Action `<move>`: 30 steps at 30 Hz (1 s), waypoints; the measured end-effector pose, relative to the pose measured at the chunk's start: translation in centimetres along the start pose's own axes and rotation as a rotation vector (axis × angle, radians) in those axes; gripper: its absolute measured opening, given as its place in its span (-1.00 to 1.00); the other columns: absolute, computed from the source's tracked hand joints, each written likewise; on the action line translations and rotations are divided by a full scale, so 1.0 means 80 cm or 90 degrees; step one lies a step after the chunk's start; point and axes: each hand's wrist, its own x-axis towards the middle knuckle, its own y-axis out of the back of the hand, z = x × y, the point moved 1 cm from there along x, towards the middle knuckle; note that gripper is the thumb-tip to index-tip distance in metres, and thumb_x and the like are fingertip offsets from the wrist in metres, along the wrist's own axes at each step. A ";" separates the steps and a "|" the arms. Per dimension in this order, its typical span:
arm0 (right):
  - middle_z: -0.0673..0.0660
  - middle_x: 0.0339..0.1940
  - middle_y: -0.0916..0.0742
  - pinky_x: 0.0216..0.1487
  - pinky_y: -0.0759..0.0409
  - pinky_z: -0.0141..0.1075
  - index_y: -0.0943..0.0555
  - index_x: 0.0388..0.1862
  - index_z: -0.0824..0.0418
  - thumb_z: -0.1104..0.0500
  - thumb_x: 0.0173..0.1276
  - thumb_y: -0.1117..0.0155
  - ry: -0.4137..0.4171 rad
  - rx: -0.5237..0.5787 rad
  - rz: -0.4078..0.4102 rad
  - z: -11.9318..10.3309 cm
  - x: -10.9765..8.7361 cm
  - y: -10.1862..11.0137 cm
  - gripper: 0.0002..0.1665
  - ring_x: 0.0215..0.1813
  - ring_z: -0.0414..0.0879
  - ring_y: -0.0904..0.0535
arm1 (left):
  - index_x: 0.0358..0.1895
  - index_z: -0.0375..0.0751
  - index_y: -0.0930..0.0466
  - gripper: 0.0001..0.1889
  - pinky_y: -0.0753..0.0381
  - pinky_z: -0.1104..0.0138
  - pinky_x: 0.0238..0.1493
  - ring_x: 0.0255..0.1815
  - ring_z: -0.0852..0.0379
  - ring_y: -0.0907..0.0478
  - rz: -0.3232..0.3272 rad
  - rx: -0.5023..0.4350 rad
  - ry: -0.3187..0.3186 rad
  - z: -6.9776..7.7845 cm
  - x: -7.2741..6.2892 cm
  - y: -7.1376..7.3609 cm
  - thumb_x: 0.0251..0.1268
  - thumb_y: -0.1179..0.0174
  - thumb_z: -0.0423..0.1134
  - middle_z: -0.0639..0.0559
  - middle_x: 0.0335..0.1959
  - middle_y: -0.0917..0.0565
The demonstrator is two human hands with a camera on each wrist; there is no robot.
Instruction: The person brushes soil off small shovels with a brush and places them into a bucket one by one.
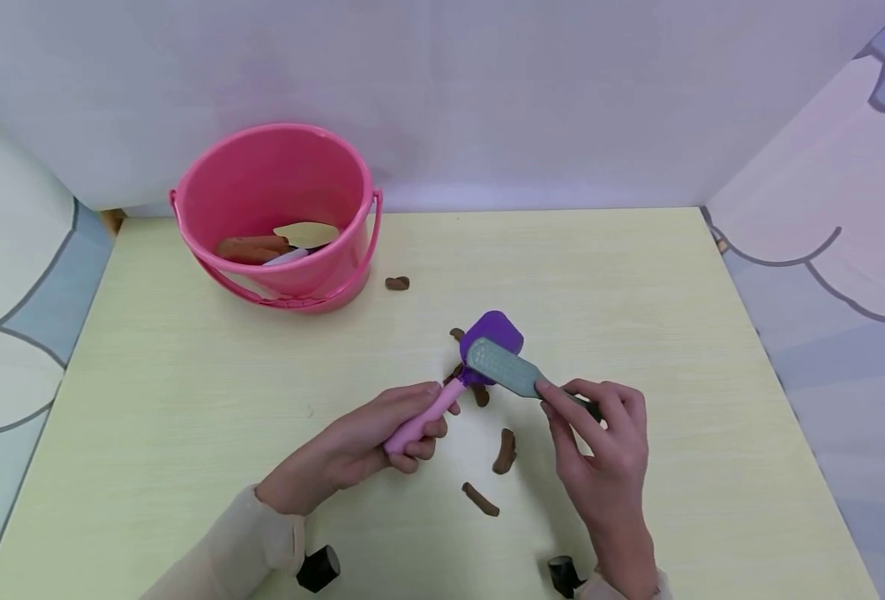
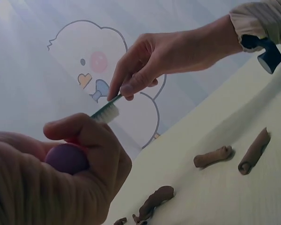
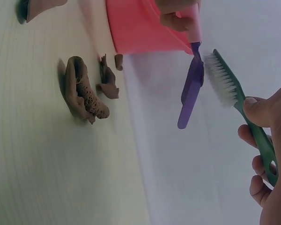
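My left hand (image 1: 363, 437) grips the pink handle of a small purple-headed shovel (image 1: 504, 327), which is held above the table. My right hand (image 1: 609, 454) pinches the handle of a green brush (image 1: 502, 367) between thumb and fingers. In the head view the brush overlaps the shovel's head. From the right wrist, the white bristles (image 3: 221, 82) face the shovel (image 3: 193, 89), close to its neck. Only the purple handle end (image 2: 67, 158) of the shovel shows in the left wrist view, inside the curled hand. Brown curled clay-like pieces (image 1: 505, 452) lie below the hands.
A pink bucket (image 1: 352, 275) stands at the back left, with brown pieces and other items inside. One small brown piece (image 1: 397, 283) lies beside it. More brown bits (image 3: 84, 93) lie on the pale wooden table (image 1: 637, 292). Printed cloth walls (image 1: 525, 100) surround the table.
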 end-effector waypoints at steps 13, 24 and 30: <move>0.24 -0.30 -0.73 -0.03 -0.32 -0.45 -0.86 -0.14 0.20 0.05 0.55 -0.29 0.010 0.005 -0.020 0.003 -0.003 -0.003 -0.70 -0.18 0.19 -0.39 | 0.19 -0.08 -0.33 -0.68 -0.29 0.63 -0.59 -0.54 0.37 -0.32 -0.025 -0.135 0.002 -0.003 -0.005 -0.017 0.74 0.18 0.06 0.19 -0.39 -0.45; 0.30 -0.28 -0.73 -0.05 -0.32 -0.41 -0.85 -0.13 0.22 0.17 0.47 -0.34 -0.009 -0.013 0.000 0.005 -0.003 -0.005 -0.80 -0.18 0.28 -0.38 | 0.19 -0.08 -0.34 -0.67 -0.30 0.63 -0.59 -0.52 0.36 -0.33 -0.020 -0.142 0.007 -0.006 -0.005 -0.019 0.74 0.17 0.07 0.19 -0.39 -0.45; 0.29 -0.29 -0.74 -0.05 -0.29 -0.52 -0.86 -0.14 0.23 0.12 0.49 -0.37 -0.024 -0.011 0.024 0.004 0.001 -0.004 -0.77 -0.18 0.21 -0.40 | 0.21 -0.07 -0.34 -0.67 -0.31 0.64 -0.59 -0.51 0.36 -0.34 -0.030 -0.149 0.013 -0.008 -0.005 -0.020 0.74 0.19 0.07 0.18 -0.38 -0.46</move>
